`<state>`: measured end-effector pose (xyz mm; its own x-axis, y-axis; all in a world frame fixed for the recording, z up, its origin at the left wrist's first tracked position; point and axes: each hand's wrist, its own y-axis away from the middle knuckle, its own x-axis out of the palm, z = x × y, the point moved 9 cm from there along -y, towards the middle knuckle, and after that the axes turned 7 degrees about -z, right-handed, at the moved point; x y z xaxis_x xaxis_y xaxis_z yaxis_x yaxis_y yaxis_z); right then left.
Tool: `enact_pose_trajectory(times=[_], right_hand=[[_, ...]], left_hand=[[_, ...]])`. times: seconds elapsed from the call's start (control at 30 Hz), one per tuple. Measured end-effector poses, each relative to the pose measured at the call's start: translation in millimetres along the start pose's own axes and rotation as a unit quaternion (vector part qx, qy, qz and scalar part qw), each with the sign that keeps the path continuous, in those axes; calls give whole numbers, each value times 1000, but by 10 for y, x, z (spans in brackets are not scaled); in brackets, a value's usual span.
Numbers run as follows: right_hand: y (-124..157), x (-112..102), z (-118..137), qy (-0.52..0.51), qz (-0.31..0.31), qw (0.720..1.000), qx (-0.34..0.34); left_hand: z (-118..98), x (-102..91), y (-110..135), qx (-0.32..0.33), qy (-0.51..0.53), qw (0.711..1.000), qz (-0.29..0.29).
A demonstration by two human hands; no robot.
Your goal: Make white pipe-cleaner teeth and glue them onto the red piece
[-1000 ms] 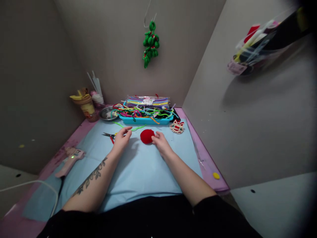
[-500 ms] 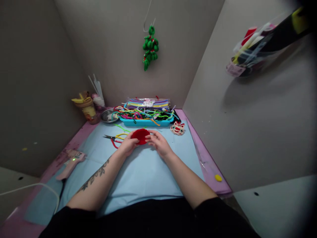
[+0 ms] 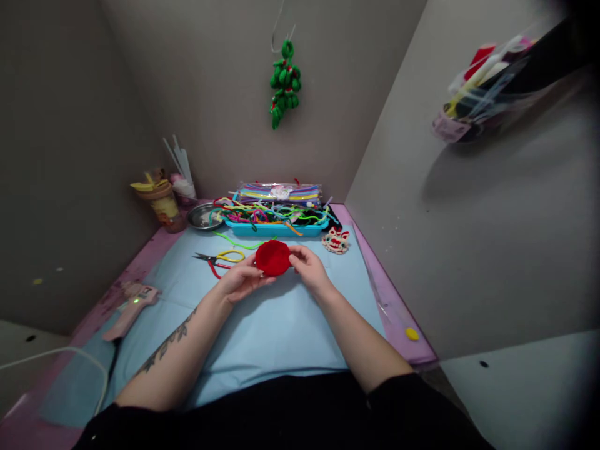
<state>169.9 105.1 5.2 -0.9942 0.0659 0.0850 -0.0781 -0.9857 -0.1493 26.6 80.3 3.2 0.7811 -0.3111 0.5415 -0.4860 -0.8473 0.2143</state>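
A round, shallow red fuzzy piece [image 3: 273,258], perhaps coiled pipe cleaner, is held up over the blue cloth. My right hand [image 3: 308,269] pinches its right edge between thumb and fingers. At the lower left edge, my left hand [image 3: 241,281] has its thumb against the piece and some fingers stretched beneath it. Scissors [image 3: 216,259] with one yellow and one red handle lie left of the piece, blades pointing left. Behind it, a loose green pipe cleaner [image 3: 241,245] rests on the cloth.
A blue tray [image 3: 276,230] of tangled pipe cleaners stands at the back, with a metal dish [image 3: 201,219] and a cup [image 3: 165,203] to its left. A glue gun [image 3: 134,309] with a lit green light lies left. A lion-like ornament [image 3: 335,241] lies right.
The red piece has shifted slightly right and tipped to face me more. My right fingers have closed on its edge, while my left hand has slid lower, its fingers opening out beneath.
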Motion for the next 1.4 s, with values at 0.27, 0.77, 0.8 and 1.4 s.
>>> enact_pose_trajectory(times=[0.27, 0.77, 0.8, 1.4], right_hand=[[-92, 73, -153, 163, 53, 983, -63], [124, 193, 26, 365, 213, 890, -173], [109, 239, 17, 368, 210, 886, -187], [-57, 278, -110, 355, 93, 911, -187]], left_hand=[[-398, -21, 96, 267, -398, 872, -102], [-238, -299, -47, 198, -612, 764, -53], [-218, -307, -70, 211, -607, 765, -54], [-290, -568, -227, 212, -585, 770, -138]])
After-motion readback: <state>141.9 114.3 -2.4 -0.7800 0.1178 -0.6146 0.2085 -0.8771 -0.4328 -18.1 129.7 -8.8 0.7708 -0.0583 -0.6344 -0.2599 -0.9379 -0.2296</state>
